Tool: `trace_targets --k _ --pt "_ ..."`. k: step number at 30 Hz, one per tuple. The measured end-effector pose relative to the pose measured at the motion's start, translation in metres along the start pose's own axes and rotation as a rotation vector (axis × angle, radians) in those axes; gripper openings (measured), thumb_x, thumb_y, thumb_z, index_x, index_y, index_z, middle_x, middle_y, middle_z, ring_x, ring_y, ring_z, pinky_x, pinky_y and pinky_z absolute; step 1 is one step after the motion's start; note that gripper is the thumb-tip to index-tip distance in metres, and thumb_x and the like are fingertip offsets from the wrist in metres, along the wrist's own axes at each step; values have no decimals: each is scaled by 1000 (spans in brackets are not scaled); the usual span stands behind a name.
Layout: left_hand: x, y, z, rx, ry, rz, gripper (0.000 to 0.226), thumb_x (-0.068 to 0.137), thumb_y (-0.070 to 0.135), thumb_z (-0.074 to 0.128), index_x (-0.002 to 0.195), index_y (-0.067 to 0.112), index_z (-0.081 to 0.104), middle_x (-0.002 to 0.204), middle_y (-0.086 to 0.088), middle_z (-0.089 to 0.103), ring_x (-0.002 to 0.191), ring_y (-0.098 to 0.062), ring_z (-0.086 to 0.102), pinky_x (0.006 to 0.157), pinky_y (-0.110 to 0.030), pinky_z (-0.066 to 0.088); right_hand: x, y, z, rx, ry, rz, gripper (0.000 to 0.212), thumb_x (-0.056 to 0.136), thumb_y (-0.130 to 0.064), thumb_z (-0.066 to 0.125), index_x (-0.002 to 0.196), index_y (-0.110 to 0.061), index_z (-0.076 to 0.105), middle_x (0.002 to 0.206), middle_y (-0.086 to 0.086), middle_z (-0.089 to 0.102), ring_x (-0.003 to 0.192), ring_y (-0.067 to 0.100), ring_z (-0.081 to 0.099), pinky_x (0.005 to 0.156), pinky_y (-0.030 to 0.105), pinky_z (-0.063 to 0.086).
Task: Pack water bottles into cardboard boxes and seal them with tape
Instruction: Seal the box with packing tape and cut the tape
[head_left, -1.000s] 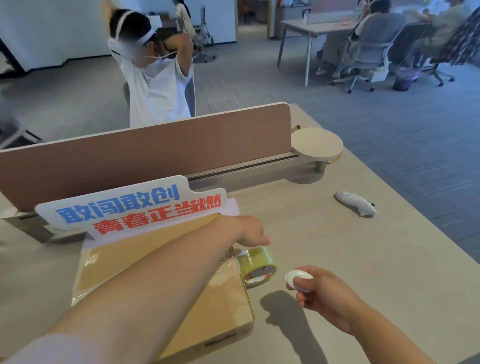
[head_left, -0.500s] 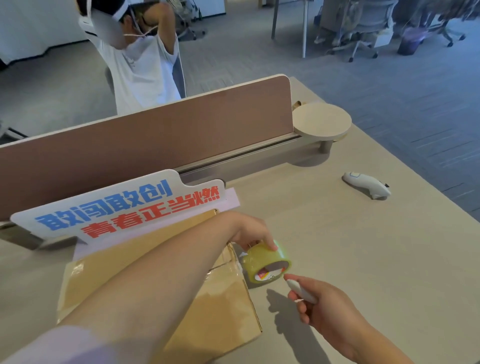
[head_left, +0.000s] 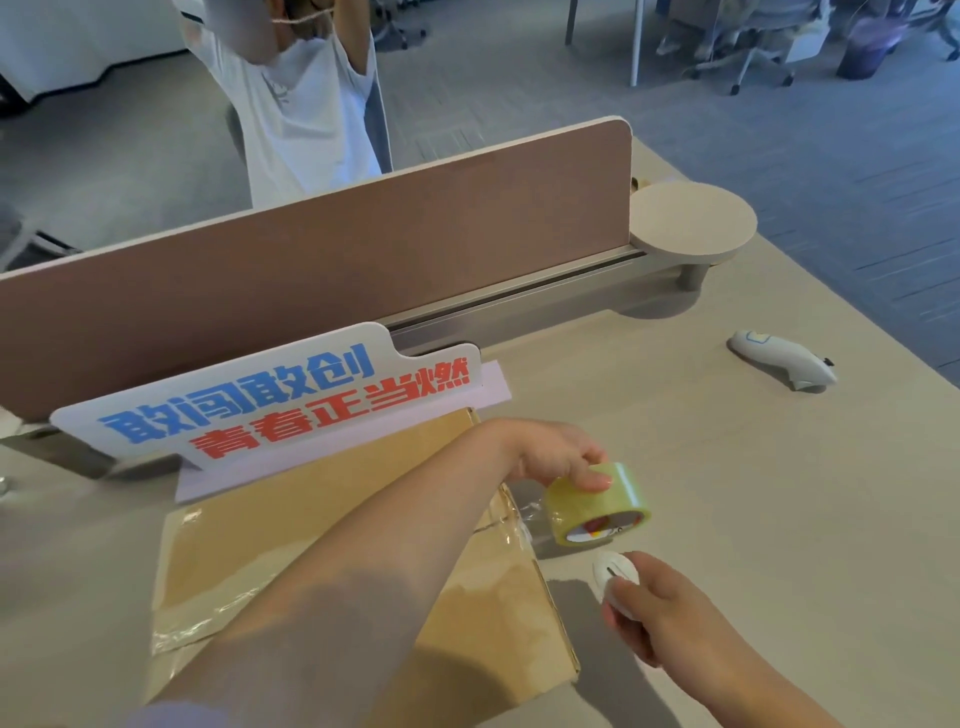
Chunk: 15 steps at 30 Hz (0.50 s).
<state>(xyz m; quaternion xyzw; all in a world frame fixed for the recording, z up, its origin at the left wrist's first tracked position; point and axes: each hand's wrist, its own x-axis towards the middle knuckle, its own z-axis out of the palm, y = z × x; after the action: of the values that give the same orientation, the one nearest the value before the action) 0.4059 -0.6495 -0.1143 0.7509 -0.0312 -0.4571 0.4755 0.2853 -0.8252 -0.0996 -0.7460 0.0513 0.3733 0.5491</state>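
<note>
While my left hand (head_left: 558, 457) grips the tape (head_left: 597, 506) beside the box (head_left: 249, 540), my right hand (head_left: 662, 610) clasps a cutter (head_left: 614, 576) near it.

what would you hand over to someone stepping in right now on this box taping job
Left hand grips the tape roll just off the right edge of the cardboard box; a clear strip runs from roll to box.
Right hand holds a small white oval tool, likely a cutter, just below the roll.
Done: box closed, tape laid across its top.
Left: cut the strip and press its end down. No bottles in view.
</note>
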Motion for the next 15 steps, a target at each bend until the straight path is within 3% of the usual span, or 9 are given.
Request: trace_targets --k 2,4,7,9,11,13,15 --pt "0 1 -1 -2 0 8 16 97 7 51 84 14 55 76 -1 56 55 -2 56 55 -15 47 1 1 5 -220 126 -118 20 99 -27 44 81 -21 53 66 -3 58 58 12 48 59 25 39" --pt "-1 1 -1 -7 4 6 17 98 8 50 83 14 55 76 -1 56 54 -1 56 55 -14 47 1 -2 12 -434 196 -200 20 99 -37 39 81 -29 45 67 -5 56 63 10 50 59 24 37" --pt "-1 2 -1 -19 11 2 18 98 8 49 83 15 55 77 0 56 54 1 57 56 -14 47 6 -3 25 -674 256 -254 19 99 -41 32 86 -28 35 64 -9 46 66 15 47 52 21 31" --pt "0 2 -1 -29 20 5 17 98 8 50 84 15 56 77 0 57 55 0 57 58 -14 47 14 -3 35 -699 314 -284 20 100 -41 29 92 -25 37 65 -8 47 68 19 49 53 27 31" --pt "1 2 -2 -50 25 11 14 97 8 50 86 14 56 77 -1 57 59 -3 57 61 -17 47 27 3 40 -786 274 -222 22 101 -38 28 96 -20 40 78 -3 58 79 24 58 60 33 35" --pt "2 2 -1 -67 36 11 14 97 8 51 86 14 57 77 -1 57 60 -4 57 62 -18 47 41 17 43 -914 136 -65 16 99 -32 32 96 -19 42 101 4 64 96 25 62 65 30 37" --pt "4 2 -2 -71 48 4 16 97 8 52 83 14 57 76 -1 57 56 -2 57 60 -17 47 48 33 41 -872 84 48 16 98 -31 34 94 -18 43 110 7 64 101 27 61 69 28 39"
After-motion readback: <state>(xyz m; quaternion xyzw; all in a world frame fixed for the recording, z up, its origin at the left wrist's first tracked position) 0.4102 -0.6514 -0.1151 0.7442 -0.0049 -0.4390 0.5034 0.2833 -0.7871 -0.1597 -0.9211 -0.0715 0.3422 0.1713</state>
